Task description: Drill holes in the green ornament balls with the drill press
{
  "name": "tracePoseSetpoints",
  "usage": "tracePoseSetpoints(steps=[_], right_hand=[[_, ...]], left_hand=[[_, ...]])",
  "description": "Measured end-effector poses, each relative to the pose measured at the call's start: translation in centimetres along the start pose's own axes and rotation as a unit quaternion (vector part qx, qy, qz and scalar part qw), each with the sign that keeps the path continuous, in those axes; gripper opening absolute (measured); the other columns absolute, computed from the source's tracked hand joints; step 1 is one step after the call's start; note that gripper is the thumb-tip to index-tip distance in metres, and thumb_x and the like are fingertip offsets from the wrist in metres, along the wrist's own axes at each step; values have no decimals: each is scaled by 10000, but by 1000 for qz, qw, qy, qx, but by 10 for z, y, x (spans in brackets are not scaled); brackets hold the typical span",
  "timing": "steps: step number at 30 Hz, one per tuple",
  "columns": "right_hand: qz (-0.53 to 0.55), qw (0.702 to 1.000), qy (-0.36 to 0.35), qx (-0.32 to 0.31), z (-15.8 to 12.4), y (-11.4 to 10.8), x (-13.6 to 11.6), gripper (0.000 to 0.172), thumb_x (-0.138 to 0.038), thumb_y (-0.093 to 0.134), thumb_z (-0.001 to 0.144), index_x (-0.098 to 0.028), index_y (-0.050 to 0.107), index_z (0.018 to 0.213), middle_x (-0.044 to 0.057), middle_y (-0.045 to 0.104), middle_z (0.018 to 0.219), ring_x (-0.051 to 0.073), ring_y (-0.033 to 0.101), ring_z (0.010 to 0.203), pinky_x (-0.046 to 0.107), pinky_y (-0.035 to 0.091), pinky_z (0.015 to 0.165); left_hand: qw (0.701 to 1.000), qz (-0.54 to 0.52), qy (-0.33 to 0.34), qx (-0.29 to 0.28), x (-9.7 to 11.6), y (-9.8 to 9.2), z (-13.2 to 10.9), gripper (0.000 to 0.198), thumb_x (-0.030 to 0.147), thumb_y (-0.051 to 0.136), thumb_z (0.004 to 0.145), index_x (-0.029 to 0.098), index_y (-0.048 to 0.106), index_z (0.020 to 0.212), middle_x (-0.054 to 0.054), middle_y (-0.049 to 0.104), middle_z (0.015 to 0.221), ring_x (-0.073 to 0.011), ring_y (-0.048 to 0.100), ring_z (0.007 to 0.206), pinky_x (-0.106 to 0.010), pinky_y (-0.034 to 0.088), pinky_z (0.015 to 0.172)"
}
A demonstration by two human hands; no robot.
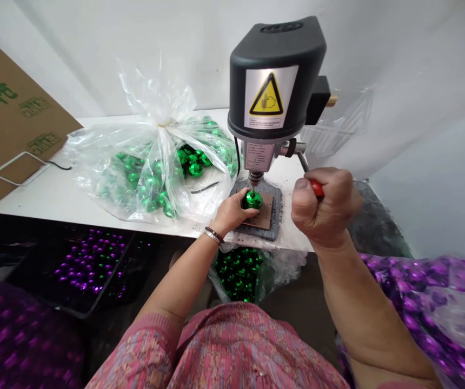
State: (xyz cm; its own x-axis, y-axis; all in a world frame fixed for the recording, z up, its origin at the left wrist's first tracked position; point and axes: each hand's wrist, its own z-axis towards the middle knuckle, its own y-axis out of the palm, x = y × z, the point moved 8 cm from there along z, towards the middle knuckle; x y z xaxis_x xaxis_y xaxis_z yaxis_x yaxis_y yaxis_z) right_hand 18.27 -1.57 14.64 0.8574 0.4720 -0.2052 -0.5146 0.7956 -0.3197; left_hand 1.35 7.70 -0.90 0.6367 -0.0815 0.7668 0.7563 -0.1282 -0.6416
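Green and glossy, a small faceted plastic ball (252, 200) sits on a brown square pad (264, 212) atop the grey base plate (275, 219) of a black-hooded bench drill (275, 81). The left hand (232, 213) pinches the ball from its 9 o'clock side, fingers curled around it. The right hand (324, 208), at 3 o'clock from the ball, is clenched in a fist around the red-knobbed lever (317, 188) of the drill.

At 10 o'clock from the ball, a knotted clear plastic bag (155, 162) of similar green balls slumps on the white table (46, 194), just beside the left wrist. A brown cardboard box (9, 119) leans at far 9 o'clock. At 6 o'clock, under the table edge, hangs a second bag of green balls (240, 273); a black tray of purple beads (90, 265) lies at 8 o'clock.

The ball is round, with no long axis; its top faces straight up at the steel chuck (253, 178), whose tip meets it.
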Motion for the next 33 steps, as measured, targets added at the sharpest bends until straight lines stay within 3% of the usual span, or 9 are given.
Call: tracePoseSetpoints(steps=[3, 8, 16, 19, 22, 26, 30, 33], right_hand=[[19, 999, -29, 39, -3, -2, -5, 45, -235, 482, 870, -240, 511, 903, -10, 556, 723, 131, 530, 646, 285, 442, 632], [32, 997, -35, 57, -5, -1, -7, 116, -173, 486, 844, -241, 496, 937, -5, 549, 732, 137, 539, 650, 286, 434, 635], [68, 993, -38, 86, -24, 2, -7, 147, -174, 494, 844, -244, 516, 971, 2, 567, 746, 151, 568, 646, 295, 452, 619], [80, 991, 16, 111, -1, -5, -6, 13, -220, 495, 866, -221, 508, 862, -8, 535, 709, 127, 510, 616, 279, 411, 604], [127, 978, 152, 60, 43, -2, 8, 175, -307, 474, 893, -206, 448, 753, -30, 458, 638, 99, 419, 581, 271, 360, 593], [135, 958, 254, -6, 79, 4, 19, 213, -253, 496, 873, -209, 382, 699, -58, 408, 603, 73, 361, 583, 257, 338, 608], [137, 959, 250, -8, 78, 4, 19, 198, -219, 505, 897, -212, 391, 735, -72, 401, 602, 68, 372, 576, 254, 342, 614], [146, 963, 226, 9, 72, 3, 16, 183, -208, 492, 895, -217, 389, 744, -72, 390, 604, 73, 381, 577, 278, 366, 655]], left_hand=[[1000, -8, 0, 1, -1, 0, 0, 782, 338, 832, 656, 212, 593, 1390, -59, 740, 1050, -257, 664, 943, -329, 500, 854], [1000, -18, 7, -5, 0, 1, -1, 766, 341, 819, 670, 218, 591, 1391, -55, 742, 1079, -270, 669, 991, -332, 503, 864], [1000, -15, 4, 6, -2, -1, -2, 721, 342, 823, 660, 240, 626, 1346, -50, 746, 1014, -258, 669, 911, -326, 500, 830], [1000, -18, 3, 3, -2, 0, -1, 721, 339, 820, 665, 239, 616, 1349, -46, 741, 1003, -252, 666, 902, -324, 498, 828], [1000, -21, 14, 0, 4, -1, -6, 708, 319, 803, 681, 220, 600, 1352, -48, 732, 1011, -248, 663, 900, -327, 502, 828], [998, -42, 38, -5, 12, -9, -31, 651, 277, 754, 716, 190, 593, 1341, -71, 717, 1096, -261, 660, 983, -352, 500, 896], [990, -59, 100, -85, 12, -10, -73, 731, 193, 755, 674, 211, 574, 1381, -98, 668, 1275, -267, 625, 1141, -357, 473, 998], [980, -54, 115, -154, 7, -14, -94, 789, 214, 798, 644, 232, 571, 1399, -104, 660, 1287, -216, 665, 949, -320, 525, 863]])
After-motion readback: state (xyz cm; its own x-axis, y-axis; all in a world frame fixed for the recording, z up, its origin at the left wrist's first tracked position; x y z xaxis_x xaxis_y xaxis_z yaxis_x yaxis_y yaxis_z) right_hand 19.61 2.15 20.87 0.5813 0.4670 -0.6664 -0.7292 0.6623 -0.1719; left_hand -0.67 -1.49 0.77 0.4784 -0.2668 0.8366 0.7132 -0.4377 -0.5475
